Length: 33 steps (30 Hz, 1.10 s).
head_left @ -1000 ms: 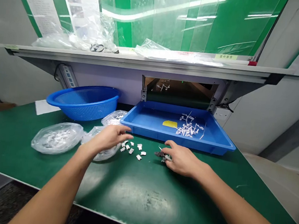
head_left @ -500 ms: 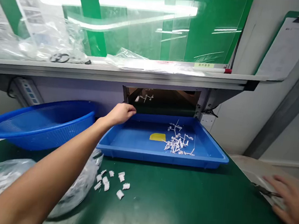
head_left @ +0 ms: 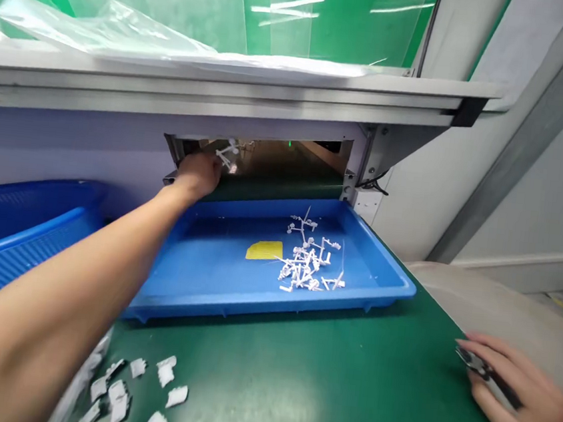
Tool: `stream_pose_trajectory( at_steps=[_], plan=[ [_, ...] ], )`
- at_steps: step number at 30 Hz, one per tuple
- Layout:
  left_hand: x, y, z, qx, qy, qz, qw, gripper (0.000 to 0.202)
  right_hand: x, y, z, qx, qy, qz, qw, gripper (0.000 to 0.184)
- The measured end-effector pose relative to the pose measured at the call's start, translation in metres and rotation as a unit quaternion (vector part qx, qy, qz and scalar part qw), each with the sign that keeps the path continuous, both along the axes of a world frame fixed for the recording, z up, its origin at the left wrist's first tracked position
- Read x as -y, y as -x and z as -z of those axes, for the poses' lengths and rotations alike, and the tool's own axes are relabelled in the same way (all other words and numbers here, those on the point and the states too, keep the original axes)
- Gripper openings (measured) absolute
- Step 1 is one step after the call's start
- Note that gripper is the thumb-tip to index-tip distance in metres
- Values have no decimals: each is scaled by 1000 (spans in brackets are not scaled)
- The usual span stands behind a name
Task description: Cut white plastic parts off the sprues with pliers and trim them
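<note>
My left hand (head_left: 199, 174) reaches into the opening behind the blue tray (head_left: 251, 304). Its fingers are closed on one end of a branched white plastic sprue (head_left: 227, 153); the fingertips are partly hidden. My right hand (head_left: 518, 400) is at the right edge of the green table, wrapped around a pair of nippers (head_left: 488, 377) whose jaws point left. More white sprues (head_left: 306, 267) lie in a heap on the right side of the tray. Several small white plastic parts (head_left: 118, 398) are scattered on the table at the lower left.
A blue plastic basket (head_left: 21, 244) stands left of the tray, partly behind my left forearm. The metal shelf edge (head_left: 253, 100) runs across above the opening. A conveyor belt (head_left: 283, 191) shows inside the opening. A clear plastic bag (head_left: 80, 378) is at the lower left.
My left hand has gone further into the opening and closed on the sprue there. My right hand still holds the nippers. The view has shifted closer and to the right.
</note>
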State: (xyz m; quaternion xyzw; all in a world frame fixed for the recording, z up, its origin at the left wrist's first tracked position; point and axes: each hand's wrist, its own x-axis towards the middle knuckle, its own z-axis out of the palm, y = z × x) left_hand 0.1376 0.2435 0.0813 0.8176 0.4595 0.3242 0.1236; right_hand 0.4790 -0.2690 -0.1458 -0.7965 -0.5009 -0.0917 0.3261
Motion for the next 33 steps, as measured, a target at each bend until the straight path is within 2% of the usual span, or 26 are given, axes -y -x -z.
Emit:
stream_pose_trajectory(
  at_steps=[2,4,6,7,8,9,11,13,15,17,19,22,24,29,33],
  plan=[
    [55,17,12,54,62,42,996,12,-5,21,-24,16,41,-24,999,34],
    [120,40,26,118,156,96,976,19,-20,58,-58,2,22,-64,998,32],
    [185,65,40,264,364,176,876,17,-46,108,-94,-40,41,-176,983,35],
    [214,76,47,291,436,195,829,18,-61,135,-111,-54,45,-246,967,37],
    [240,85,54,303,477,211,797,21,-76,163,-125,-61,34,-317,946,40],
    [261,93,61,302,495,227,783,25,-91,189,-138,-72,17,-376,924,42],
    [289,103,74,272,486,263,788,30,-116,233,-154,-99,-31,-442,891,44],
    [301,110,85,220,403,282,843,28,-132,262,-159,-124,-50,-460,878,37],
    [301,115,92,171,294,267,902,26,-139,275,-154,-146,-62,-457,875,31],
    [296,119,97,168,238,229,929,28,-141,278,-143,-157,-81,-435,883,28],
    [290,123,100,193,231,203,932,33,-140,274,-130,-146,-78,-397,903,27],
    [287,126,102,195,213,188,939,38,-141,265,-112,-81,-8,-340,937,22],
    [287,126,102,183,200,188,944,36,-144,262,-104,-30,38,-314,948,19],
    [289,125,104,111,133,243,954,30,-147,262,-99,14,70,-294,953,15],
    [293,124,107,94,120,265,952,30,-145,263,-100,11,73,-309,948,18]
  ],
)
